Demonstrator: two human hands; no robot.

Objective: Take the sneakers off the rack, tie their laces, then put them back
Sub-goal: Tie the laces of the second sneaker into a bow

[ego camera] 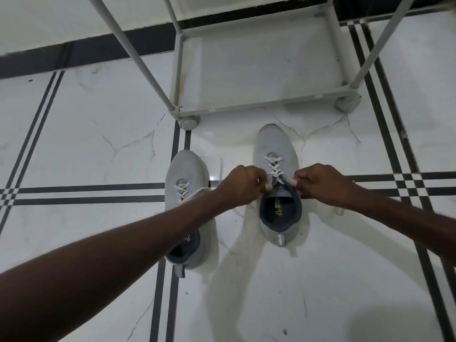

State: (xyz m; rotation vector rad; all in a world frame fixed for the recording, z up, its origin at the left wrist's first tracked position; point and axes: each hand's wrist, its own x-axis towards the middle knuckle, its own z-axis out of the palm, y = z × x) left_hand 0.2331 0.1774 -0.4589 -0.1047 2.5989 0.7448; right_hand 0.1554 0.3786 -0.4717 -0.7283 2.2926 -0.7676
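Observation:
Two light grey sneakers with dark blue linings stand on the white floor, toes pointing toward the rack. The right sneaker (275, 144) lies between my hands. My left hand (240, 185) and my right hand (320, 185) are both closed at the top of its white laces (274, 166), one on each side of the tongue. The left sneaker (182, 169) sits under my left forearm, and its white laces (183, 190) lie loose. Its heel is partly hidden by my arm.
A pale grey metal shoe rack (246, 106) on small round feet stands just beyond the sneakers; its bottom shelf holds nothing. The floor is white marble tile with dark stripe lines. A dark skirting band runs along the wall at the top left.

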